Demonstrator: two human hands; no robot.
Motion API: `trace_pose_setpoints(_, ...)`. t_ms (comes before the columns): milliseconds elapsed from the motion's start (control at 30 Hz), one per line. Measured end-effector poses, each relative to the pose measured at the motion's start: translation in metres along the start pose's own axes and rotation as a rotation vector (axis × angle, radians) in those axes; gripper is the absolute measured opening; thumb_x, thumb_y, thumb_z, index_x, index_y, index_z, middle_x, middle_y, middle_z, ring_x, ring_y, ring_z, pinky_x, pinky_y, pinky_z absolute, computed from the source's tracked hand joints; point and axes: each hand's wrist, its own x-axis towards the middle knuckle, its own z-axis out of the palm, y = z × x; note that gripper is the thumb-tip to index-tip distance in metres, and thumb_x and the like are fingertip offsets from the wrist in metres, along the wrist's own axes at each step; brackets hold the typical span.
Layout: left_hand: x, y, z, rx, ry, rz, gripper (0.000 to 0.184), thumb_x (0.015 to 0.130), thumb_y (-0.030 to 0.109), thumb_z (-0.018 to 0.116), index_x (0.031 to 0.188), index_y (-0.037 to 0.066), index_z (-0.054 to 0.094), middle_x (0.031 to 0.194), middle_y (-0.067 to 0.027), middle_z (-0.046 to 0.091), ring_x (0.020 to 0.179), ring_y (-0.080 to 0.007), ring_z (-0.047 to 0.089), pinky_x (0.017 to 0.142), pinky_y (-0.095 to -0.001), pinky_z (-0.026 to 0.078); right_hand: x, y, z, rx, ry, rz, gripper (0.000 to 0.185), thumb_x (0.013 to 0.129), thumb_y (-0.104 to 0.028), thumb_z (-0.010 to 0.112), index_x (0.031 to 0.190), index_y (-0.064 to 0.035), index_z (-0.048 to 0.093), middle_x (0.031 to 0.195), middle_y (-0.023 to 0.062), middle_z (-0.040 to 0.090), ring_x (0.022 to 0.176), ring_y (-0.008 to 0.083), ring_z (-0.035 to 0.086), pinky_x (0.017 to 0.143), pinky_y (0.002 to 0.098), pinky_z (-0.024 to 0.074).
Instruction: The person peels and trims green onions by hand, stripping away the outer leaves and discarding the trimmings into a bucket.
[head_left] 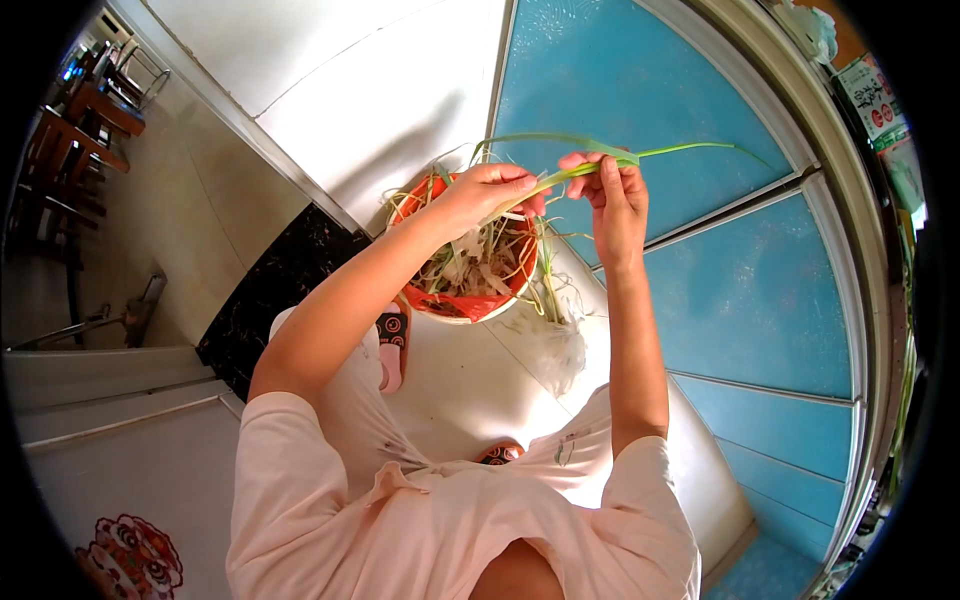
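Observation:
My left hand (485, 193) is closed on the pale stem end of a green onion (562, 178). Fingers of my right hand (617, 195) pinch the same onion farther along, where it is green. Its long leaves stretch out to the right past that hand, and one bends back to the left above both hands. Below my hands stands a bin lined with a red plastic bag (470, 306). Dry, pale plant scraps (465, 268) and stringy stalks fill it, some hanging over the rim.
Beside the bin, a clear plastic bag (562, 345) with green stalks lies on the tiled floor (450, 400). Blue cabinet doors (760, 300) rise at the right. Wooden chairs (75, 150) stand at the far left, beyond a black floor strip (275, 275).

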Motion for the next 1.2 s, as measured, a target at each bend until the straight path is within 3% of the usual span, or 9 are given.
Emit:
trace_pose_setpoints(167, 0.0, -0.003, -0.008, -0.072, 0.092, -0.145, 0.023, 0.096, 0.018, 0.044, 0.1, -0.001, 0.056, 0.089, -0.012, 0.065, 0.084, -0.018, 0.063, 0.072, -0.0312, 0.052, -0.01, -0.002, -0.007, -0.127, -0.148, -0.011, 0.022, 0.098, -0.021, 0.041, 0.099, -0.0015, 0.052, 0.096, 0.0132, 0.064, 0.071, 0.0135, 0.057, 0.069, 0.0277, 0.0493)
trace_pose_setpoints(367, -0.005, -0.02, -0.017, 1.435, 0.348, -0.153, 0.016, 0.091, 0.01, 0.043, 0.097, 0.004, 0.056, 0.081, -0.0153, 0.061, 0.077, -0.0246, 0.063, 0.066, -0.0371, 0.05, -0.039, -0.023, -0.01, -0.051, -0.053, -0.086, 0.02, 0.098, -0.02, 0.041, 0.096, -0.0014, 0.049, 0.094, 0.0149, 0.063, 0.071, 0.014, 0.056, 0.069, 0.0278, 0.0483)
trace_pose_setpoints(500, -0.008, -0.04, -0.045, 1.287, 0.441, -0.286, 0.012, 0.084, 0.007, 0.05, 0.087, 0.006, 0.061, 0.077, -0.0154, 0.064, 0.078, -0.0286, 0.063, 0.065, -0.0403, 0.049, -0.056, -0.037, -0.023, 0.027, 0.106, -0.192, 0.02, 0.098, -0.02, 0.04, 0.095, -0.0028, 0.049, 0.092, 0.0155, 0.063, 0.069, 0.0147, 0.055, 0.066, 0.0274, 0.0474)
trace_pose_setpoints(633, -0.01, -0.047, -0.057, 1.776, 0.282, -0.289, 0.013, 0.085, 0.01, 0.05, 0.088, 0.004, 0.062, 0.082, -0.0157, 0.064, 0.083, -0.0301, 0.063, 0.067, -0.0444, 0.05, -0.088, -0.019, -0.028, 0.21, 0.269, -0.096, 0.02, 0.098, -0.022, 0.041, 0.096, -0.0045, 0.05, 0.091, 0.0152, 0.062, 0.069, 0.0154, 0.055, 0.065, 0.0266, 0.0467)
trace_pose_setpoints(767, -0.001, -0.039, -0.033, 1.164, 0.12, 0.127, 0.023, 0.087, 0.024, 0.058, 0.099, 0.005, 0.062, 0.094, -0.0107, 0.064, 0.092, -0.0265, 0.06, 0.078, -0.0385, 0.048, -0.115, 0.01, -0.022, 0.342, 0.423, -0.038, 0.022, 0.098, -0.024, 0.041, 0.096, -0.0055, 0.051, 0.093, 0.0146, 0.062, 0.069, 0.0155, 0.054, 0.066, 0.0272, 0.0451)
trace_pose_setpoints(867, -0.006, -0.026, 0.002, 0.794, -0.286, -0.027, 0.041, 0.083, 0.034, 0.065, 0.112, 0.006, 0.059, 0.103, -0.0083, 0.064, 0.105, -0.0193, 0.057, 0.092, -0.0354, 0.043, -0.123, 0.026, -0.023, 0.423, 0.477, 0.005, 0.027, 0.097, -0.031, 0.041, 0.097, -0.0062, 0.052, 0.096, 0.0147, 0.062, 0.07, 0.0166, 0.053, 0.068, 0.0278, 0.0443)
trace_pose_setpoints(900, -0.01, -0.038, 0.008, 0.771, -0.306, 0.162, 0.036, 0.081, 0.031, 0.068, 0.105, 0.005, 0.062, 0.091, -0.0065, 0.065, 0.09, -0.0172, 0.06, 0.08, -0.032, 0.046, -0.124, 0.03, -0.024, 0.463, 0.479, 0.016, 0.028, 0.097, -0.032, 0.041, 0.098, -0.0064, 0.053, 0.096, 0.0147, 0.062, 0.07, 0.0168, 0.053, 0.068, 0.0278, 0.0442)
trace_pose_setpoints(967, -0.004, -0.048, 0.002, 1.036, -0.41, -0.088, 0.026, 0.082, 0.026, 0.067, 0.096, 0.004, 0.065, 0.075, -0.0043, 0.064, 0.069, -0.0126, 0.058, 0.063, -0.0284, 0.044, -0.127, 0.031, -0.029, 0.459, 0.53, 0.045, 0.036, 0.096, -0.041, 0.041, 0.094, -0.0066, 0.054, 0.097, 0.015, 0.061, 0.067, 0.0179, 0.054, 0.064, 0.0279, 0.0449)
trace_pose_setpoints(1200, -0.005, -0.055, -0.013, 0.87, -0.186, -0.007, 0.016, 0.086, 0.016, 0.062, 0.094, 0.002, 0.065, 0.065, -0.0014, 0.062, 0.058, -0.0084, 0.054, 0.054, -0.0251, 0.041, -0.19, 0.044, -0.096, 0.586, 0.743, 0.126, 0.054, 0.09, -0.054, 0.044, 0.103, -0.0043, 0.057, 0.114, 0.0163, 0.058, 0.069, 0.0137, 0.054, 0.06, 0.0247, 0.0459)
